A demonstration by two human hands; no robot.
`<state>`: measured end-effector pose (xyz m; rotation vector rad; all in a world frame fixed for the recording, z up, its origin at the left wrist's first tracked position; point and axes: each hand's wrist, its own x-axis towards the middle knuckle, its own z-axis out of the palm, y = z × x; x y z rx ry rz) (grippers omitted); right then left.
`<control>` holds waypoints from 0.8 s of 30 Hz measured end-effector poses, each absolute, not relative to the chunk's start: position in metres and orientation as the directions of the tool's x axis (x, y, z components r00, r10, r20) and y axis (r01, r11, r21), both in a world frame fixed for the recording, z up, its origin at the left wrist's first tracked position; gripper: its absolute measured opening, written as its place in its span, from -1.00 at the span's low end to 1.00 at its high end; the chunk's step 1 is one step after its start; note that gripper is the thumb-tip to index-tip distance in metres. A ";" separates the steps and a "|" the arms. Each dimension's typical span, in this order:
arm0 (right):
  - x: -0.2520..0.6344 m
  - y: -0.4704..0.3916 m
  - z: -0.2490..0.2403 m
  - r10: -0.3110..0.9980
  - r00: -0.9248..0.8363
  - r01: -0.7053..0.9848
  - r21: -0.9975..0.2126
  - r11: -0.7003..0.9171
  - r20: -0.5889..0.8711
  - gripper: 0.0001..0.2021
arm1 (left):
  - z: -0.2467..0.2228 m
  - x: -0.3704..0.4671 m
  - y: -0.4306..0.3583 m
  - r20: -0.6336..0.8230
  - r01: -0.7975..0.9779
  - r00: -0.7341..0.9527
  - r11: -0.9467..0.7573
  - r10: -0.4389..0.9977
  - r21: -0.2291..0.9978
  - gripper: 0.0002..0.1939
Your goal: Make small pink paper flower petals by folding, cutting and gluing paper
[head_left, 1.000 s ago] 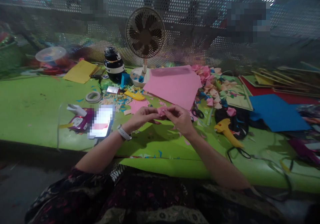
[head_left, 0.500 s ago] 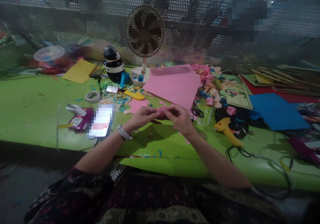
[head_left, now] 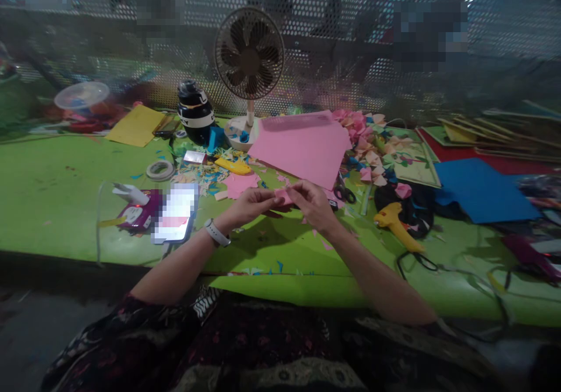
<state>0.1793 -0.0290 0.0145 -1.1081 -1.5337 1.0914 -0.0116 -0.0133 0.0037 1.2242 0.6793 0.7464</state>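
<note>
Pink paper piece (head_left: 284,196), small and partly hidden by my fingers, is pinched between my two hands, just above the bench (head_left: 56,170) and in front of me; my left hand (head_left: 249,207) has thumb and fingers closed on its left end; my right hand (head_left: 315,206) grips its other end with fingertips drawn together, so neither stands open; a white wristband (head_left: 218,233) circles my left wrist.

Just beyond my fingers lies a large pink sheet (head_left: 302,146); a ragged pink scrap (head_left: 240,185) rests near my left hand, with a yellow cutter (head_left: 233,166) behind it among coloured clippings; dark-handled scissors (head_left: 344,194) lie near my right hand.

Farther left are a phone (head_left: 175,212), a purple box (head_left: 141,211) with a white plug in it, and a roll of tape (head_left: 160,170); on my right, a yellow glue gun (head_left: 400,226) lies short of a blue sheet (head_left: 484,188); at the back stand a dark bottle (head_left: 195,114) and a fan (head_left: 249,53), with folded pink and peach pieces (head_left: 368,149) heaped beside the large sheet.
</note>
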 end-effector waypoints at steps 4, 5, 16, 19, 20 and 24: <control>0.177 -0.031 0.013 0.956 -0.170 0.180 -0.947 0.268 0.238 -0.63 | 0.005 -0.012 -0.016 -0.073 -0.102 0.598 0.165 0.798 0.981 -0.65; 0.177 -0.032 0.013 0.952 -0.163 0.194 -0.938 0.288 0.258 -0.64 | 0.005 -0.012 -0.016 -0.082 -0.090 0.598 0.168 0.797 0.982 -0.65; 0.178 -0.033 0.017 0.947 -0.209 0.324 -0.896 0.304 0.245 -0.58 | 0.005 -0.011 -0.015 -0.118 -0.068 0.633 0.206 0.765 0.976 -0.61; 0.179 -0.032 0.018 0.928 -0.300 0.414 -0.846 0.335 0.221 -0.49 | 0.006 -0.013 -0.014 -0.126 -0.081 0.639 0.229 0.759 0.970 -0.56; 0.179 -0.032 0.019 0.920 -0.322 0.407 -0.845 0.346 0.222 -0.47 | 0.007 -0.014 -0.014 -0.131 -0.081 0.645 0.238 0.753 0.968 -0.54; 0.178 -0.035 0.022 0.901 -0.411 0.252 -0.932 0.260 0.140 -0.47 | 0.012 -0.020 -0.012 -0.125 -0.075 0.680 0.237 0.723 0.969 -0.58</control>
